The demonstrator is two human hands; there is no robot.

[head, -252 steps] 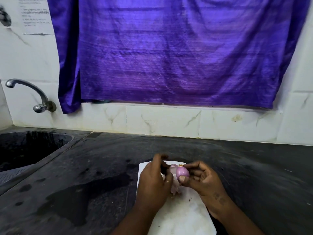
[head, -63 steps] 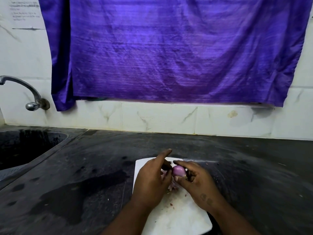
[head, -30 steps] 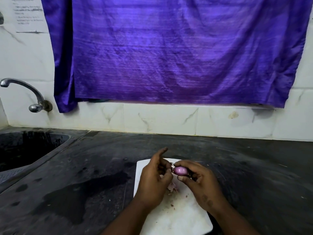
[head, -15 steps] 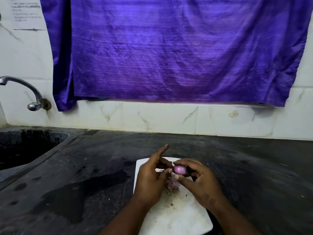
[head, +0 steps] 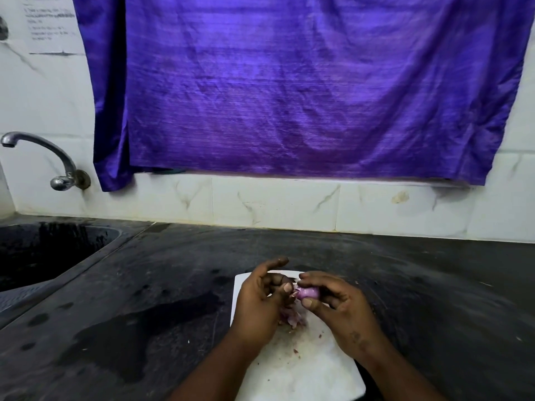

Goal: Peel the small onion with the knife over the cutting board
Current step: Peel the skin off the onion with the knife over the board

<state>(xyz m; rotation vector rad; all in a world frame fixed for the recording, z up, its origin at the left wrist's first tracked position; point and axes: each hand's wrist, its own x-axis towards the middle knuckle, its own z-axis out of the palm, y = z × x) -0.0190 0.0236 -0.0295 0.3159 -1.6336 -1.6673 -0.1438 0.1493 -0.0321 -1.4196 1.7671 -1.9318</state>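
Right now I hold the small onion (head: pixel 307 291) in my right hand (head: pixel 341 309), pinched between the thumb underneath and the fingertips on top, so that its pale purple body lies sideways and one end points toward my left hand (head: pixel 260 302). I keep it up off the cutting board (head: pixel 307 369) and above its far half, which I judge lets any skin I pull away drop onto the white surface and not onto the dark counter (head: pixel 144 299). My left hand is curled in close, its thumb and bent fingers closed at the onion's near end where a frayed bit of skin sticks out, with the index finger lifted clear; whether those fingers grip the skin, the knife, or both I cannot tell, since no blade shows in this view. Counting what is in front of me: one onion, one board, two hands, and one loose heap of peelings (head: pixel 291 316) lying on the board just under my left thumb, with small reddish flecks scattered nearer to me. Off to my left sit one sink (head: pixel 43 250) and one tap (head: pixel 43 157), well apart from the work, and one purple cloth (head: pixel 289 88) hangs on the wall behind
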